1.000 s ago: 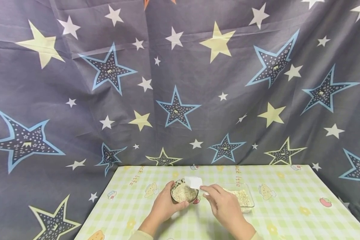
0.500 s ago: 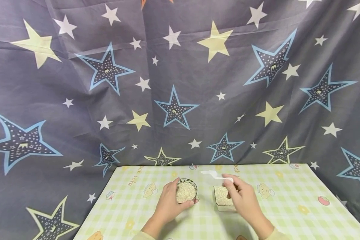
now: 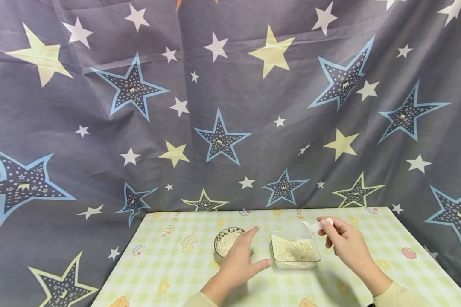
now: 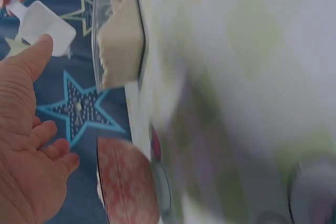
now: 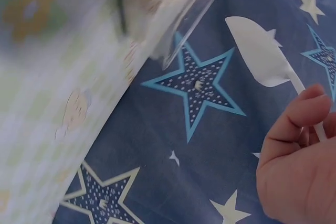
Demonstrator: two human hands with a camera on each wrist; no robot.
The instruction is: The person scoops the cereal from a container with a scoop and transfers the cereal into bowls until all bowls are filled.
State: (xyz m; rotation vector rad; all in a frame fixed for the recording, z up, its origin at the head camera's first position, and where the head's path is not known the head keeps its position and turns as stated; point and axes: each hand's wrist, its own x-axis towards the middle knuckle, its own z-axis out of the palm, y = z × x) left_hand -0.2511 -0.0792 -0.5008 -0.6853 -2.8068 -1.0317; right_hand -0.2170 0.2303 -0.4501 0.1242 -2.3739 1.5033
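So the right hand [image 3: 343,241] has a small white scoop [image 3: 311,226], handle pinched between thumb and fingers — that's the only grip with anything in it. The scoop is up in the air by the back right corner of a clear rectangular container [image 3: 296,265], and the right wrist view shows its blade apart from the container's wall. The container sits on the bench [image 3: 169,256], loaded with pale flakes [image 3: 292,248] that lie unevenly, with shadow across part of them.

Left hand [image 3: 238,260] isn't holding anything: fingers loosely extended, thumb spread out toward the container. From the head camera it covers the right part of a round bowl [image 3: 223,233] with a dark pattern inside, but the left wrist view has a gap between hand and bowl. There are pale flakes [image 3: 226,244] in that one too. Bowl's on the left, container's on the right, not touching — just near each other.

The bench has a green and white checked cover with flowers, little cartoon characters and some lettering. Behind it hangs a dark curtain [image 3: 100,179] covered in stars: white, yellow and blue-outlined. Both sleeves [image 3: 397,296] are pale yellowish.
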